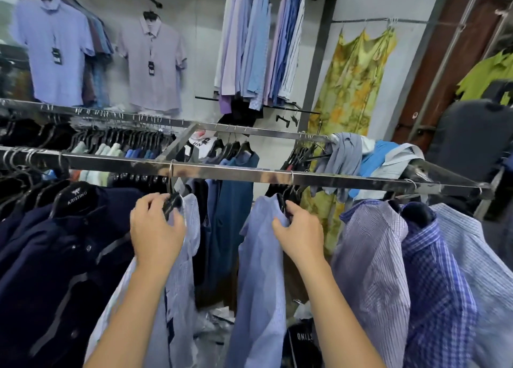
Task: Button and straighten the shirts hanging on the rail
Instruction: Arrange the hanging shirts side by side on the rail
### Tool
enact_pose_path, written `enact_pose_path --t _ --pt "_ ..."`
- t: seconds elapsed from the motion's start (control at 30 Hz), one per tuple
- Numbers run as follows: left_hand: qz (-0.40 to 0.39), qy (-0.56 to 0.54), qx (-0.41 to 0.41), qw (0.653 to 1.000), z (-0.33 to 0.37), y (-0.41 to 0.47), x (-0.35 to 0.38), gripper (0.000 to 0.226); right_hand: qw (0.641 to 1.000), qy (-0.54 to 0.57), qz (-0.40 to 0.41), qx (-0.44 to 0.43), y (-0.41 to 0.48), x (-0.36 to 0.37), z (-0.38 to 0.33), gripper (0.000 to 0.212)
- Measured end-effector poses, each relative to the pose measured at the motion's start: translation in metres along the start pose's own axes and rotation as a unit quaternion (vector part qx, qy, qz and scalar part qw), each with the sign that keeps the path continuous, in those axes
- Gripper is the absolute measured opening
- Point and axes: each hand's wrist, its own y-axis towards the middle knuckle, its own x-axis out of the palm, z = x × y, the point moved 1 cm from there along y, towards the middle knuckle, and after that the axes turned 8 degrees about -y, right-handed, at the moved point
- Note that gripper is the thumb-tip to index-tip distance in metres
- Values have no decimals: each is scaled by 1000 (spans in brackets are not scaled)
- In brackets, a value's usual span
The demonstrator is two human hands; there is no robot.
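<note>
**A:** Why do you have both hands up at the collars like that?

**B:** Because that's where each shirt takes its shape. Your left hand (156, 224) curls over the black hanger (170, 203) of the pale striped shirt (177, 270), fingers closed around its shoulder end, so you can steer the whole garment from there. Your right hand (301, 233) pinches the collar of the light blue shirt (261, 270), thumb on the cloth, fingers tucked behind the neck.

**A:** And the gap between the two?

**B:** You seem to be holding them apart, probably to get at one front. I can't tell whether either placket is buttoned; the fronts are turned away from you.

**A:** What's on either side?

**B:** Navy shirts (50, 251) packed close at your left, and checked and striped ones (433, 262) at your right, all on the near rail (236, 173) just above your knuckles.

**A:** Beyond that?

**B:** A second rail (249, 130) with more hangers, a heap of loose shirts (369, 154) draped over the rack's right end, likely waiting to be hung, then display shirts on the wall (155, 62).
</note>
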Motion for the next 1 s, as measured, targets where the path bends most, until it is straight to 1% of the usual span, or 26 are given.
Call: enact_pose_path --t 0.03,0.07,0.1,0.13,0.17,0.3,0.33,0.37,0.4,0.5,0.6,0.67,0.73,0.8,0.87,0.93,1.0 --pt "5 -19 22 1000 12 -6 6 29 1000 13 11 -3 2 -4 8 7" --pt "-5 -44 33 998 25 -12 13 28 1000 19 19 -3 5 -10 17 20" --pt "-28 -69 28 997 40 -19 22 30 1000 14 27 0 8 -17 28 35" --pt "-61 -86 17 994 55 -27 33 34 999 6 39 1 12 -24 40 44" --pt "-96 -88 4 991 69 -35 45 41 998 6 55 2 16 -33 53 48" --pt "-212 -45 -20 976 116 -65 98 83 992 -19 121 19 32 -67 116 65" --pt "-230 -26 -29 973 126 -71 110 89 992 -22 124 29 35 -75 131 70" --pt "-243 -6 -40 969 135 -77 120 87 992 -20 115 47 37 -82 146 75" --pt "-248 12 -43 968 142 -82 130 80 992 -14 107 63 38 -88 160 80" --pt "-232 46 -47 971 154 -93 150 64 993 10 88 79 44 -93 199 91" --pt "-189 48 -65 979 154 -100 156 41 995 57 10 81 48 -90 224 97" --pt "-164 48 -60 984 152 -103 156 32 995 61 -38 68 48 -90 229 96" --pt "-141 41 -62 987 151 -105 153 30 996 52 -50 45 49 -89 230 92" --pt "-122 26 -69 990 150 -106 147 30 996 54 -65 29 49 -88 226 97" --pt "-111 21 -77 991 146 -104 140 37 994 64 -92 14 44 -82 219 103" --pt "-99 27 -78 992 139 -100 132 43 991 81 -107 -6 37 -75 208 104" --pt "-94 47 -65 992 130 -96 126 37 988 97 -113 -31 32 -69 197 105"
